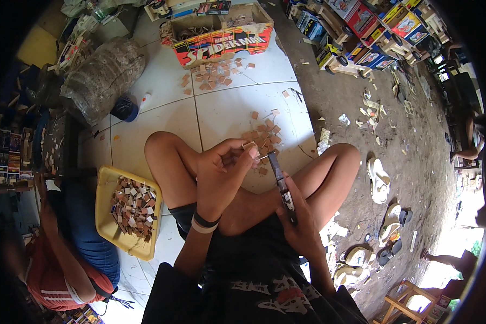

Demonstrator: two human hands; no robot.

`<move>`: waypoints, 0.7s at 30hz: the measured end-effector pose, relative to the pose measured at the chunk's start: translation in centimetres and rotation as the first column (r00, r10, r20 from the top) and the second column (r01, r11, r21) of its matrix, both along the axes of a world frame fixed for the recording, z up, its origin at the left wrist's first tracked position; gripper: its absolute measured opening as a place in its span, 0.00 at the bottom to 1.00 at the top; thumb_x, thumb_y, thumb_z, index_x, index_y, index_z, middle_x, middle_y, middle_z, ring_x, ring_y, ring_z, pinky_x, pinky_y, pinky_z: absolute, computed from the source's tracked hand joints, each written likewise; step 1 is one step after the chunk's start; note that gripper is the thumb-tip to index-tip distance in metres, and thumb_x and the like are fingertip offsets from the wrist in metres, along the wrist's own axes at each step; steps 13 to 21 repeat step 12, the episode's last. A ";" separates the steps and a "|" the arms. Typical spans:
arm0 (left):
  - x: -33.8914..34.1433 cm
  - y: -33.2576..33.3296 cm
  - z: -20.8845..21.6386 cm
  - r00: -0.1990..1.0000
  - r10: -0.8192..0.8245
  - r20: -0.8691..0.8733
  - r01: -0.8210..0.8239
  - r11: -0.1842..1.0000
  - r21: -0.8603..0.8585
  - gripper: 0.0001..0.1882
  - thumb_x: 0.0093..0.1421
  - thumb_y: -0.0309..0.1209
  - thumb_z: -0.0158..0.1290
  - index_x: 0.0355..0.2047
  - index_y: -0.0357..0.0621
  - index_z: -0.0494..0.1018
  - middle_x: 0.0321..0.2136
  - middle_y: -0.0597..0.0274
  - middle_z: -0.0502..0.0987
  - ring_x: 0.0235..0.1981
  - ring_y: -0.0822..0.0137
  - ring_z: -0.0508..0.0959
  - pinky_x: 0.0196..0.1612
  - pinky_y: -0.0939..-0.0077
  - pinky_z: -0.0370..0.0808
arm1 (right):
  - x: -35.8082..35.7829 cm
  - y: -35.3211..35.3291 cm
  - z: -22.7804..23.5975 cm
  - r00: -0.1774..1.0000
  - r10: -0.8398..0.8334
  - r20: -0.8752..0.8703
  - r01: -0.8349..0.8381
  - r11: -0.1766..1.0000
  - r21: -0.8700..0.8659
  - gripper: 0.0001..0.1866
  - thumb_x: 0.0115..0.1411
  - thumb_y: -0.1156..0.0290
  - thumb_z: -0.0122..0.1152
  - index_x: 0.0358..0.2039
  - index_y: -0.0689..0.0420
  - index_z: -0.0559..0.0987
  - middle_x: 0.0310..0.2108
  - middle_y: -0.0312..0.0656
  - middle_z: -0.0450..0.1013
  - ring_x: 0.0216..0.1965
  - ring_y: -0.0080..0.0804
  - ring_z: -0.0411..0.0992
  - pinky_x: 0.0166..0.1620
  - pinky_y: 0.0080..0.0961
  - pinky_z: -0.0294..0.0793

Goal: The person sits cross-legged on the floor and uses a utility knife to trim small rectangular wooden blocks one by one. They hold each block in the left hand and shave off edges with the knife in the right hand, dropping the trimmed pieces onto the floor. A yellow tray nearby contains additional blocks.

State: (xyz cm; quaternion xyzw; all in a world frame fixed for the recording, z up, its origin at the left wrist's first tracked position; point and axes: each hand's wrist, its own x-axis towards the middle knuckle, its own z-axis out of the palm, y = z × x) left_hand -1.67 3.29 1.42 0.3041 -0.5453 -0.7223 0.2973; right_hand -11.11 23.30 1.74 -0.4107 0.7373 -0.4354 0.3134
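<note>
My left hand [227,162] pinches a small brown square piece [249,146] between thumb and fingers. A thin pale strip [262,157] sticks out from it toward the tool in my other hand. My right hand [299,216] is closed around a dark narrow hand tool [282,186] with a black-and-white patterned side; its kind is not clear. The tool's tip is close to my left thumb. Just beyond both hands, a loose pile of brown square pieces [265,135] lies on the white tiles [146,124], between my crossed legs.
A yellow tub [154,227] of small square pieces stands at my left. Another person in a red top [59,270] sits beside it. Farther off are more pieces [213,75], a printed carton [224,48], and a stuffed clear sack [103,78]. Sandals [378,181] and wooden toy trucks [362,32] lie right.
</note>
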 end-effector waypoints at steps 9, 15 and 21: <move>0.3 -0.2 -0.4 0.995 -0.077 -0.068 0.082 0.994 0.073 0.14 0.72 0.29 0.60 0.50 0.27 0.78 0.38 0.56 0.86 0.41 0.71 0.86 0.49 0.78 0.83 | 0.5 0.3 -0.2 0.984 -0.013 0.176 0.011 1.000 0.015 0.42 0.68 0.86 0.57 0.79 0.56 0.55 0.75 0.58 0.61 0.76 0.55 0.59 0.75 0.44 0.60; 0.4 -0.1 -0.5 0.976 -0.098 -0.194 0.131 0.977 0.167 0.16 0.75 0.31 0.58 0.53 0.27 0.77 0.42 0.54 0.85 0.45 0.69 0.86 0.53 0.77 0.83 | 0.4 0.4 -0.2 0.979 -0.003 0.204 0.003 1.000 0.002 0.42 0.68 0.85 0.57 0.79 0.57 0.54 0.75 0.58 0.61 0.77 0.53 0.58 0.76 0.44 0.58; 0.4 -0.1 -0.5 0.976 -0.098 -0.194 0.131 0.977 0.167 0.16 0.75 0.31 0.58 0.53 0.27 0.77 0.42 0.54 0.85 0.45 0.69 0.86 0.53 0.77 0.83 | 0.4 0.4 -0.2 0.979 -0.003 0.204 0.003 1.000 0.002 0.42 0.68 0.85 0.57 0.79 0.57 0.54 0.75 0.58 0.61 0.77 0.53 0.58 0.76 0.44 0.58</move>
